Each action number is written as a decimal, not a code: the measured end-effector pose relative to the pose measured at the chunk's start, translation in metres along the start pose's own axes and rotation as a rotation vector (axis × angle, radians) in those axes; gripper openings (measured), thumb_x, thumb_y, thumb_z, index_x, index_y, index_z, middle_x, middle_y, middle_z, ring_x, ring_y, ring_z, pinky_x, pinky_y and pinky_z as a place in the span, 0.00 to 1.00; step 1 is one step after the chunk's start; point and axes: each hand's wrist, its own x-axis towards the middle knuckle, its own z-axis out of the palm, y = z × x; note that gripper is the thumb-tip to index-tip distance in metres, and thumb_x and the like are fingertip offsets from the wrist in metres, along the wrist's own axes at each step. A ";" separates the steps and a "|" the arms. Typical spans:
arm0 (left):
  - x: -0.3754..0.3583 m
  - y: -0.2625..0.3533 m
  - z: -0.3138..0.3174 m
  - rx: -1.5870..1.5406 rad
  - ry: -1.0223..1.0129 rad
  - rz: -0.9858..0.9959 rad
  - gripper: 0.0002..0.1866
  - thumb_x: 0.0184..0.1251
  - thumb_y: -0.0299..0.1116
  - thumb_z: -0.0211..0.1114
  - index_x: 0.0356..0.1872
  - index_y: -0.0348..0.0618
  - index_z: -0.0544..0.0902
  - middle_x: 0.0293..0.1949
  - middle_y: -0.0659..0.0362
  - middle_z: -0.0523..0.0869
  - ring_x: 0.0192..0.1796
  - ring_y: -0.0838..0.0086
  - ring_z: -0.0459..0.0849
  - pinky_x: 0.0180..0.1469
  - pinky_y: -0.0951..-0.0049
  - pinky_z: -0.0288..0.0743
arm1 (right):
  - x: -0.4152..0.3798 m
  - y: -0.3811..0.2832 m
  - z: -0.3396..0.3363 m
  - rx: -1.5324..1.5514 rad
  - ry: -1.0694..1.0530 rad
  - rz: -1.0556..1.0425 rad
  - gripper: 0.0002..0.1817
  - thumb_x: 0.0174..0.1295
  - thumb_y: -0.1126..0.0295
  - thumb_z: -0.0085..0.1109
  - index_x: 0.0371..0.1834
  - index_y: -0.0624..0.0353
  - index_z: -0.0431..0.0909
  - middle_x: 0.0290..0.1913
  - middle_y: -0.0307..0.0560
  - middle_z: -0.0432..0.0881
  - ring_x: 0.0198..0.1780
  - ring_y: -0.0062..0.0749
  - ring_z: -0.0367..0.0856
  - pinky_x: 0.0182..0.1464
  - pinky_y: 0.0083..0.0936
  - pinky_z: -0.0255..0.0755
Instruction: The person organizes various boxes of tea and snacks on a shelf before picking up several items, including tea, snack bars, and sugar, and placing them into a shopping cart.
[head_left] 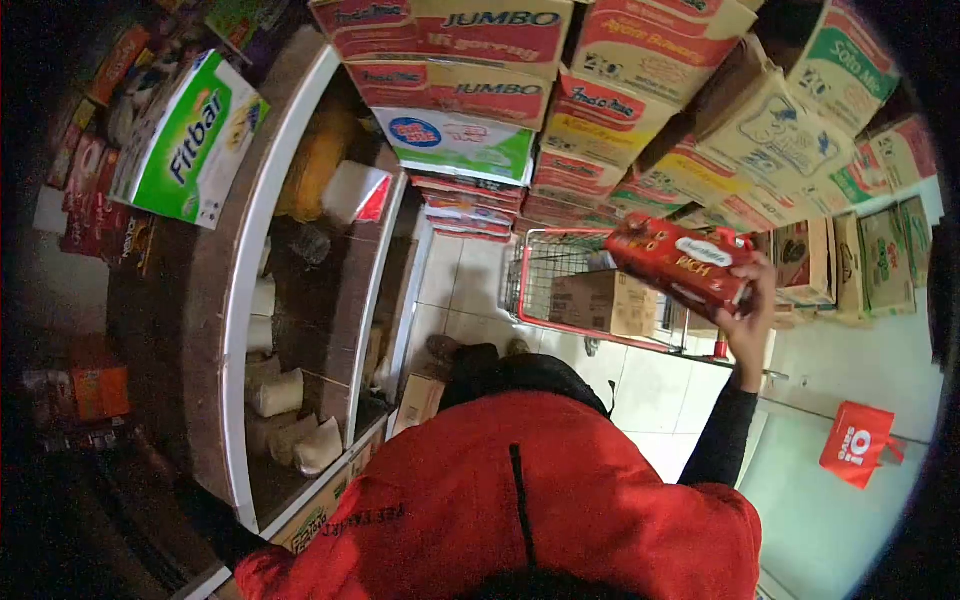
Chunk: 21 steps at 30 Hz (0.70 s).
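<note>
My right hand (745, 310) grips one end of a red pack marked "RICH" (680, 262), its fingers wrapped round the edge. The pack is held tilted above a wire shopping cart (535, 235) with a red rim. Inside the cart lies a brown cardboard carton (605, 300). My left arm reaches out to the lower left in a dark sleeve (215, 525), toward a dim shelf. Shadow hides the fingers of my left hand, and I cannot make out what they touch.
Stacked Indomie cartons (480, 90) stand beyond the cart. A white-framed shelf (240, 400) with wrapped packs runs along my left. A green Fitbar box (185, 140) is at upper left. A red bag (855, 445) hangs at right.
</note>
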 end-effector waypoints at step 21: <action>-0.032 0.023 0.023 0.525 0.004 0.032 0.35 0.70 0.57 0.49 0.70 0.44 0.62 0.70 0.48 0.62 0.70 0.57 0.61 0.72 0.60 0.52 | -0.025 0.267 0.262 -0.467 -0.455 -0.141 0.15 0.63 0.65 0.48 0.51 0.51 0.76 0.63 0.54 0.67 0.71 0.54 0.54 0.68 0.45 0.55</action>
